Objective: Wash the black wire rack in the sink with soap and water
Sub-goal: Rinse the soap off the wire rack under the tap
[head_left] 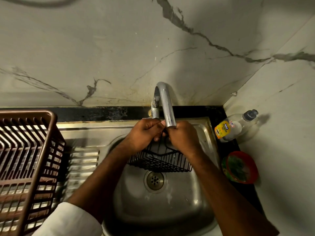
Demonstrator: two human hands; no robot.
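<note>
Okay, both hands are up under the tap spout [166, 106], over the steel sink [136, 205]. The left hand [144, 133] has its fingers curled round the upper wire part of the black wire rack [160, 161], thumb near the spout tip. The right hand [183, 137] is curled too, gripping the rack's top wire just beside the left hand; the two hands are nearly touching at the spout's mouth. The rack hangs below the hands, basket part tilted, above the sink basin and just behind the drain [155, 180]. Can't tell if the rack's lower edge touches the basin. Can't tell if water is running; the spout end is partly hidden by the fingers. The left forearm comes out of a white sleeve [68, 222] at the bottom left. The right forearm is bare as far as the frame shows. A brown plastic dish basket [25, 150] sits on the ribbed drainboard [80, 166] left of the basin. On the black counter strip [102, 113] to the right of the sink, a clear dishwash gel bottle [237, 127] with a yellow label and dark cap lies tilted against the wall. Nearer the camera, a round red tub [241, 166] holds something green, blurred. White marble wall [119, 48] with grey veins behind the tap.
</note>
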